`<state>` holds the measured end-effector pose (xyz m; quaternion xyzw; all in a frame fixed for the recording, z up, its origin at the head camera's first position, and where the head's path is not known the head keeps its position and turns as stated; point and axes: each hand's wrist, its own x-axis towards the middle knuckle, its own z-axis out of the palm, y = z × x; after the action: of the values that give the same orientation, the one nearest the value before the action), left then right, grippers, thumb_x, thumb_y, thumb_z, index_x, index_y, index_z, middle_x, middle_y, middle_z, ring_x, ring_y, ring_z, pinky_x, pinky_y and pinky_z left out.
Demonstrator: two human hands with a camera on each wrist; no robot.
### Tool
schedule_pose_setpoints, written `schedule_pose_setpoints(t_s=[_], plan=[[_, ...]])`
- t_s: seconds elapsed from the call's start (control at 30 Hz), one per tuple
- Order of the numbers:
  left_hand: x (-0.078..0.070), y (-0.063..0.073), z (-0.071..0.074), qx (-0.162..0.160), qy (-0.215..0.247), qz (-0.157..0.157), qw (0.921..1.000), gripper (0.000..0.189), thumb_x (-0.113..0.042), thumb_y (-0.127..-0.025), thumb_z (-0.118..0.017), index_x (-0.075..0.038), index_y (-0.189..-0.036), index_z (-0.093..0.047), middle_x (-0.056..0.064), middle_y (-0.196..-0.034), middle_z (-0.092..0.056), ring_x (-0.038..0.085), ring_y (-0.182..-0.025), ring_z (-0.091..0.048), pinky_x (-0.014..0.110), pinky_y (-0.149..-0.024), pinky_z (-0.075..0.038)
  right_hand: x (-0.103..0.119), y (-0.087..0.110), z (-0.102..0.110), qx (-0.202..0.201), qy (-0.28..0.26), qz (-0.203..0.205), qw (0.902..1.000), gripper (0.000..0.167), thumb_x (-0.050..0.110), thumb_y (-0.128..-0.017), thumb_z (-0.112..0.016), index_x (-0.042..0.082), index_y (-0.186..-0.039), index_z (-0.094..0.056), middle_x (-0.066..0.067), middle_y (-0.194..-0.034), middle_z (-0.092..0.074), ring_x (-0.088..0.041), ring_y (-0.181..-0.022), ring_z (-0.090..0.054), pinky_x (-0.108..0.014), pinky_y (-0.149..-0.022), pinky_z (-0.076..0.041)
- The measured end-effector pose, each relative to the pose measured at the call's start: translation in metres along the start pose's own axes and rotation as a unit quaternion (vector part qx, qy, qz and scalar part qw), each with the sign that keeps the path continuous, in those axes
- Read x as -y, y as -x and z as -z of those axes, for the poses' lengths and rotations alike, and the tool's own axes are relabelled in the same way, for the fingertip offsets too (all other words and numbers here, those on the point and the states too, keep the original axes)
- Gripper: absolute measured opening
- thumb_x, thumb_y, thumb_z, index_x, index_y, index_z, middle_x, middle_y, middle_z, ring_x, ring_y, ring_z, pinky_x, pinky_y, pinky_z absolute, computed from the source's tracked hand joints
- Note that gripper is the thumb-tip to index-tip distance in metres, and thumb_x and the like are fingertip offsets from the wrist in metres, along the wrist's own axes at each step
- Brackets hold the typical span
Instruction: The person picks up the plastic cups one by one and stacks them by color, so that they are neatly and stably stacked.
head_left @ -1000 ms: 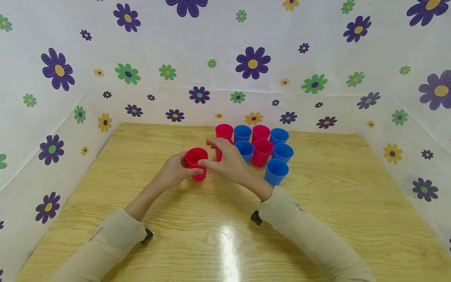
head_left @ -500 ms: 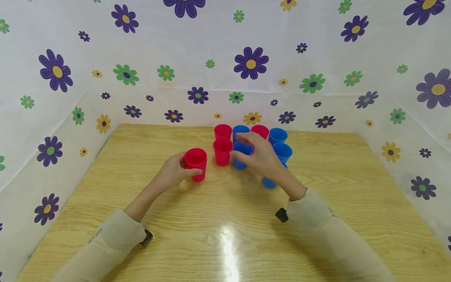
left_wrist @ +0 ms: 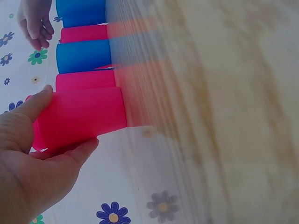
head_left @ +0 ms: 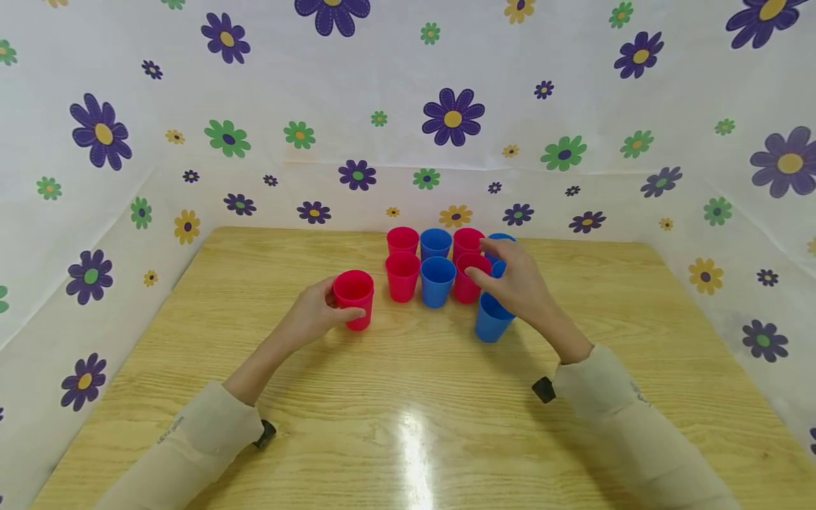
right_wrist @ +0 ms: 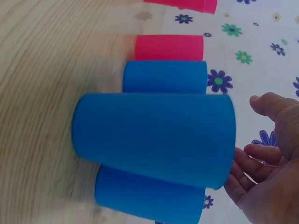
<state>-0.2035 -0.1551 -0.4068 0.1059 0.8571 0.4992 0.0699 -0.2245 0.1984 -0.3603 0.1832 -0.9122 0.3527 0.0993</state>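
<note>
My left hand holds a red cup upright at the left of the cup group, thumb in front and fingers behind. A second edge shows just below its rim; I cannot tell whether two cups are nested. In the left wrist view, thumb and fingers lie on either side of the red cup. My right hand hovers over the right side of the group with fingers spread, nearest the front blue cup. The right wrist view shows that blue cup beside the hand; whether they touch is unclear.
Two rows of upright red and blue cups stand behind, among them a red cup and a blue cup. My right hand partly covers those at the right. Flowered cloth walls the wooden table at the back and sides.
My right hand has left the red cup in my left hand and moved right across the group to above the front blue cup. The left hand keeps its hold in place.
</note>
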Motion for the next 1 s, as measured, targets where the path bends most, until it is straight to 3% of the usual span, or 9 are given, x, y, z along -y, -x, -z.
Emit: schedule_pose_setpoints(t_s=[0.37, 0.63, 1.0], plan=[[0.001, 0.0, -0.001, -0.002, 0.0, -0.006, 1.0, 0.064, -0.019, -0.089, -0.083, 0.0, -0.143, -0.054, 0.017, -0.132, -0.065, 0.034, -0.117, -0.062, 0.043, -0.099, -0.055, -0.018, -0.001, 0.001, 0.009, 0.042, -0.028, 0.9987, 0.056, 0.019, -0.097, -0.073, -0.007, -0.142, -0.053, -0.026, -0.14, -0.057, -0.043, -0.134, -0.047, -0.062, -0.107, -0.045], [0.003, 0.0, -0.002, -0.001, 0.015, -0.006, 0.9999, 0.065, -0.017, -0.089, -0.084, -0.002, -0.144, -0.053, 0.017, -0.135, -0.063, 0.034, -0.119, -0.061, 0.044, -0.099, -0.055, -0.021, -0.005, -0.001, 0.037, 0.067, -0.051, 0.9957, 0.057, 0.023, -0.097, -0.074, -0.008, -0.141, -0.055, -0.027, -0.139, -0.057, -0.043, -0.131, -0.046, -0.059, -0.099, -0.052], [0.002, 0.0, -0.003, -0.002, 0.023, -0.014, 0.9996, 0.069, -0.019, -0.088, -0.084, -0.003, -0.146, -0.05, 0.016, -0.138, -0.061, 0.034, -0.124, -0.059, 0.045, -0.101, -0.054, -0.022, -0.009, -0.005, 0.042, 0.105, -0.045, 0.9926, 0.058, 0.027, -0.095, -0.076, -0.008, -0.138, -0.058, -0.028, -0.136, -0.059, -0.043, -0.128, -0.048, -0.058, -0.097, -0.052]])
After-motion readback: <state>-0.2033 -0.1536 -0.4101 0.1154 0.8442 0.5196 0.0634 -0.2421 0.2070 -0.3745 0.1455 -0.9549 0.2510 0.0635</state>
